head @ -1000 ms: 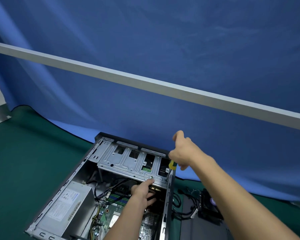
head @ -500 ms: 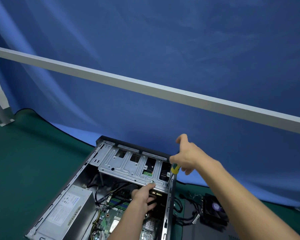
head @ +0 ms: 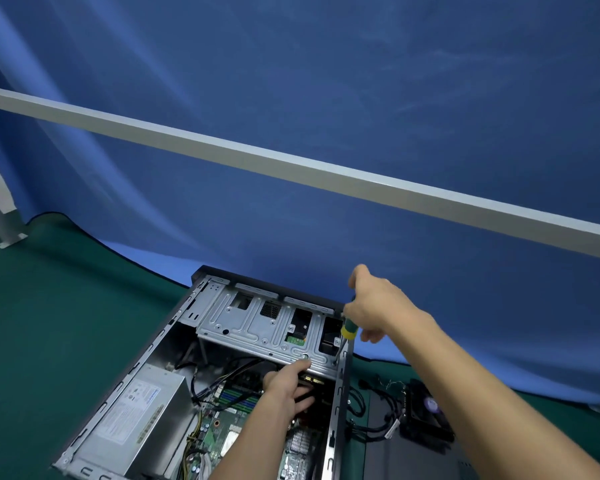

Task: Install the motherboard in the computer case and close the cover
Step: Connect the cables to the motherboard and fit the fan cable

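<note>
At the bottom centre we see the motherboard point(head: 219, 441) lying flat inside the open computer case point(head: 125, 386), beside the grey power supply point(head: 136, 414) and loose cables point(head: 222, 372). We judge the board stiff but fragile, best held by its edges. Our left hand point(head: 288, 386) reaches under the drive cage point(head: 257, 327), fingers loosely extended. Farther right, our right hand point(head: 374, 306) grips a screwdriver point(head: 347, 330).

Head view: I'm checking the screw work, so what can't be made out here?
- Screwdriver tip: hidden behind the computer case side wall and drive cage; no screw shows.
- Left hand fingertips: tucked under the drive cage.
- Motherboard: cut off by the bottom edge, partly covered by the left forearm.
- Right hand grip: handle top hidden inside it.
</note>
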